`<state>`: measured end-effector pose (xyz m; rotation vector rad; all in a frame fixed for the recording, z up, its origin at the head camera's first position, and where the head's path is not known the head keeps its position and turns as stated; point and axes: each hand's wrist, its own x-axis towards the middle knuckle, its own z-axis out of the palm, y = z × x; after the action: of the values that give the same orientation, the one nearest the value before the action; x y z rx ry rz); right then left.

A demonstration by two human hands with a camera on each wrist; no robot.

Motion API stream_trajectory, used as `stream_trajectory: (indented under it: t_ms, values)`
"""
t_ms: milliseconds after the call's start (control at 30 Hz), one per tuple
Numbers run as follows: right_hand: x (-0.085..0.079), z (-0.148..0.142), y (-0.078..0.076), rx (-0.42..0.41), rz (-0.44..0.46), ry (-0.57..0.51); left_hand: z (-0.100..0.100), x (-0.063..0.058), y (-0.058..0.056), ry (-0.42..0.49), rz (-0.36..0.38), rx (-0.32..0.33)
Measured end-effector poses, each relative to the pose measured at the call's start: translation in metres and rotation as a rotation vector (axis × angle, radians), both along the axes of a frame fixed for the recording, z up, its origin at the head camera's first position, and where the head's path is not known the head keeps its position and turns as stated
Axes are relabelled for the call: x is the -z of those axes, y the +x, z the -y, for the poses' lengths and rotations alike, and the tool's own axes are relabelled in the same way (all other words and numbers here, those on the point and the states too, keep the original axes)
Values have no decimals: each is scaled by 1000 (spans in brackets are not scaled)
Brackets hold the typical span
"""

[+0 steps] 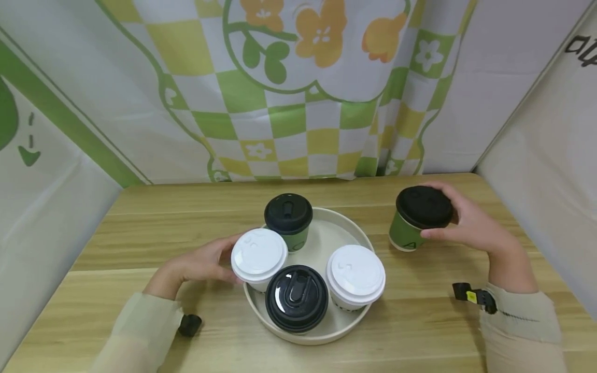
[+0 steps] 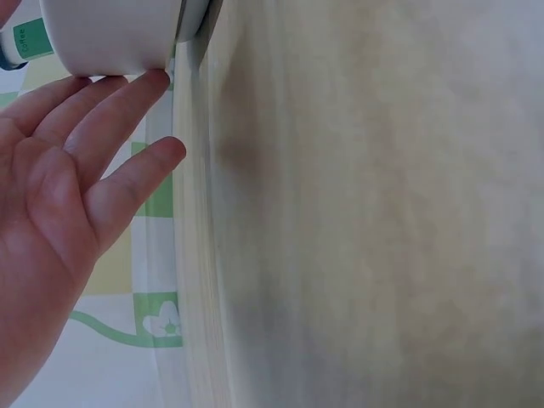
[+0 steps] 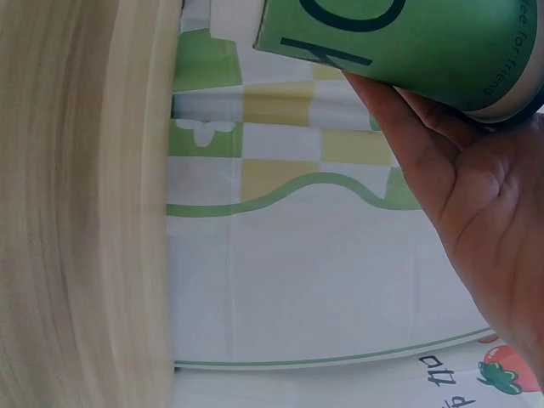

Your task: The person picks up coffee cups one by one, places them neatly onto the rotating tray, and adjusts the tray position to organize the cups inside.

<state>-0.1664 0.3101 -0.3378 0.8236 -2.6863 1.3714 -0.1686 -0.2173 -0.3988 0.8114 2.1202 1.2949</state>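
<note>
My right hand (image 1: 475, 223) grips a green paper coffee cup (image 1: 406, 228) with a matte black lid, right of the round tray (image 1: 342, 220). The cup tilts slightly, showing a letter A. In the right wrist view its green side (image 3: 399, 42) bears large dark letters, with fingers beneath. My left hand (image 1: 205, 261) holds a white-lidded cup (image 1: 259, 256) at the tray's left rim, thumb on the near side. In the left wrist view, fingertips (image 2: 157, 81) touch the white cup wall (image 2: 115, 34); its far side is hidden.
On the tray stand a black-lidded green cup (image 1: 296, 241) at the back, a glossy black-lidded cup (image 1: 296, 300) in front and another white-lidded cup (image 1: 356, 274) at right. A checkered curtain (image 1: 303, 119) hangs behind the wooden table (image 1: 163, 217); side walls (image 1: 541, 134) enclose it.
</note>
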Motion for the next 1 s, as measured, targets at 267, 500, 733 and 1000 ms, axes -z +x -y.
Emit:
stream_trajectory:
  t_ms: [267,500,733,1000]
  values:
    - [-2,3,-1,-58,3,-18,1,2,-3,88,67,47]
    - [1,-2,1,-33,16,-20,1,-4,3,46,27,17]
    - [-1,-3,-3,-17,4,-16,11,-11,22,-58,-104,-82]
    - [-3,-4,-1,-5,5,-13,14,-10,33,-13,-133,-81]
